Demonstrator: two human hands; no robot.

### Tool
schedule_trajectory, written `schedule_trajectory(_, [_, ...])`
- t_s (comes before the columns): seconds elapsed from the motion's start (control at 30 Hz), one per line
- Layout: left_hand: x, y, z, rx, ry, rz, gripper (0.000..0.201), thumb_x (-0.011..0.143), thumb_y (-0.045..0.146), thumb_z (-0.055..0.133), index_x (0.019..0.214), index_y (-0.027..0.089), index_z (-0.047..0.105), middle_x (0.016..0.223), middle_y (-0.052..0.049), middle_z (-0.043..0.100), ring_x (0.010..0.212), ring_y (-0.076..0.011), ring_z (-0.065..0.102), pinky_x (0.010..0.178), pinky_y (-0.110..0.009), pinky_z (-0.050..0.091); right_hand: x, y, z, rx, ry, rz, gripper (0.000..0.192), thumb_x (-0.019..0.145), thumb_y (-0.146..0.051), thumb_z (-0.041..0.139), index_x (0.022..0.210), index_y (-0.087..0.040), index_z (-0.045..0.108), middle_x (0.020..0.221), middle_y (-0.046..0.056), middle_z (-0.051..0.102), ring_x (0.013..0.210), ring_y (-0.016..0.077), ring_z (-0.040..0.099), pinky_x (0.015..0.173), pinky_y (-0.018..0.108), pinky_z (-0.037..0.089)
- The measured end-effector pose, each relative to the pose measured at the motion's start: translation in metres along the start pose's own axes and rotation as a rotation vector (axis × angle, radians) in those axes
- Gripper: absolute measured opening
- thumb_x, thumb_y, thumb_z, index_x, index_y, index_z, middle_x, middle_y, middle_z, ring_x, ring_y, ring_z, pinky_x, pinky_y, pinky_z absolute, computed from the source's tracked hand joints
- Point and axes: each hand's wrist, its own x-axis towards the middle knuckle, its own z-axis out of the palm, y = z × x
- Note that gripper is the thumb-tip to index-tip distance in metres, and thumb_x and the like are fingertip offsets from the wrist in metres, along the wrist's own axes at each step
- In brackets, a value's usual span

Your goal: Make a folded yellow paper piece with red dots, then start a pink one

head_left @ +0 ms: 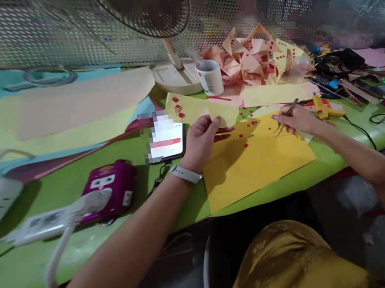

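My left hand (203, 138) pinches the lower edge of a pale yellow paper piece (195, 108), which has several red squares (177, 108) at its left end. In my right hand (298, 119) is a pair of tweezers (279, 128), its tips pointing down just over a deep yellow sheet (259, 167). Small loose red squares (246, 145) lie scattered on that sheet between both hands. Whether the tweezers grip a square is too small to tell.
Left of my hand lie a phone (167, 141) and a purple power adapter (107, 189) with white plugs. A fan (177, 79), a white cup (211, 78) and folded peach papers (247, 62) stand behind. A yellow glue gun (324, 108) with a cord lies at right.
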Motion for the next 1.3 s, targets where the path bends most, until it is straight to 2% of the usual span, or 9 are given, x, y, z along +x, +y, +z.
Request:
schedule_trajectory(0.17, [0.000, -0.001, 0.000, -0.001, -0.005, 0.001, 0.042, 0.072, 0.048, 0.081, 0.073, 0.020, 0.050, 0.067, 0.005, 0.055, 0.074, -0.0188, 0.075, 0.058, -0.020, 0.058, 0.012, -0.005, -0.004, 0.158, 0.060, -0.002, 0.029, 0.080, -0.041, 0.079, 0.084, -0.017, 0.064, 0.062, -0.001, 0.065, 0.045, 0.0083, 0.057, 0.040, 0.018, 0.042])
schedule_trajectory(0.3, [0.001, -0.003, -0.001, -0.004, -0.001, -0.005, 0.039, 0.072, 0.047, 0.081, 0.077, 0.019, 0.055, 0.072, 0.003, 0.060, 0.077, -0.0197, 0.076, 0.059, -0.022, 0.059, 0.029, -0.009, 0.003, 0.335, 0.079, 0.041, 0.030, 0.076, -0.040, 0.083, 0.085, -0.018, 0.065, 0.070, 0.000, 0.069, 0.058, 0.0103, 0.067, 0.043, 0.016, 0.045])
schedule_trajectory(0.43, [0.001, -0.004, -0.002, 0.007, -0.006, -0.017, 0.039, 0.073, 0.049, 0.080, 0.085, 0.018, 0.059, 0.083, -0.002, 0.067, 0.081, -0.0216, 0.076, 0.063, -0.026, 0.061, 0.047, -0.009, 0.014, 0.458, 0.087, 0.141, 0.027, 0.080, -0.040, 0.079, 0.084, -0.018, 0.064, 0.068, -0.001, 0.069, 0.057, 0.0092, 0.067, 0.045, 0.016, 0.045])
schedule_trajectory(0.6, [0.001, -0.003, -0.002, 0.010, -0.001, -0.031, 0.042, 0.070, 0.052, 0.082, 0.084, 0.019, 0.059, 0.084, -0.002, 0.068, 0.082, -0.0228, 0.076, 0.066, -0.029, 0.063, 0.055, -0.005, 0.022, 0.519, 0.160, 0.065, 0.034, 0.076, -0.045, 0.081, 0.074, -0.016, 0.061, 0.059, -0.002, 0.066, 0.053, 0.0068, 0.064, 0.043, 0.013, 0.039])
schedule_trajectory(0.67, [0.001, -0.003, -0.002, 0.000, 0.004, -0.044, 0.041, 0.070, 0.050, 0.082, 0.082, 0.019, 0.059, 0.081, -0.001, 0.066, 0.080, -0.0217, 0.075, 0.064, -0.028, 0.063, 0.053, -0.003, 0.027, 0.532, 0.138, 0.026, 0.032, 0.075, -0.042, 0.081, 0.077, -0.016, 0.062, 0.058, -0.003, 0.066, 0.050, 0.0063, 0.062, 0.043, 0.013, 0.040])
schedule_trajectory(0.83, [0.000, -0.004, -0.001, -0.090, 0.039, -0.125, 0.029, 0.074, 0.037, 0.080, 0.078, 0.020, 0.057, 0.072, 0.004, 0.060, 0.072, -0.0171, 0.073, 0.067, -0.029, 0.062, 0.043, 0.001, 0.046, 0.490, -0.045, -0.034, 0.030, 0.075, -0.039, 0.079, 0.086, -0.016, 0.063, 0.058, -0.002, 0.067, 0.049, 0.0091, 0.064, 0.046, 0.017, 0.047])
schedule_trajectory(1.0, [-0.005, 0.001, 0.004, -0.201, 0.037, -0.214, 0.017, 0.076, 0.024, 0.075, 0.076, 0.020, 0.058, 0.073, 0.005, 0.060, 0.067, -0.0152, 0.072, 0.081, -0.037, 0.063, 0.044, 0.003, 0.055, 0.493, -0.021, -0.057, 0.027, 0.080, -0.038, 0.076, 0.085, -0.017, 0.059, 0.057, -0.003, 0.065, 0.051, 0.0098, 0.064, 0.050, 0.019, 0.053])
schedule_trajectory(1.17, [-0.009, 0.006, 0.009, -0.285, 0.029, -0.285, 0.015, 0.078, 0.018, 0.073, 0.074, 0.019, 0.059, 0.071, 0.004, 0.062, 0.066, -0.0139, 0.071, 0.080, -0.034, 0.063, 0.045, 0.002, 0.050, 0.523, 0.014, -0.084, 0.026, 0.079, -0.035, 0.076, 0.087, -0.017, 0.059, 0.056, -0.004, 0.065, 0.048, 0.0087, 0.063, 0.050, 0.018, 0.053])
schedule_trajectory(1.3, [-0.010, 0.006, 0.009, -0.296, 0.038, -0.282, 0.018, 0.077, 0.017, 0.075, 0.072, 0.018, 0.058, 0.067, 0.005, 0.058, 0.066, -0.0138, 0.071, 0.080, -0.034, 0.063, 0.038, -0.003, 0.050, 0.513, -0.078, -0.071, 0.025, 0.077, -0.033, 0.077, 0.085, -0.017, 0.060, 0.056, -0.004, 0.065, 0.047, 0.0081, 0.061, 0.044, 0.017, 0.050])
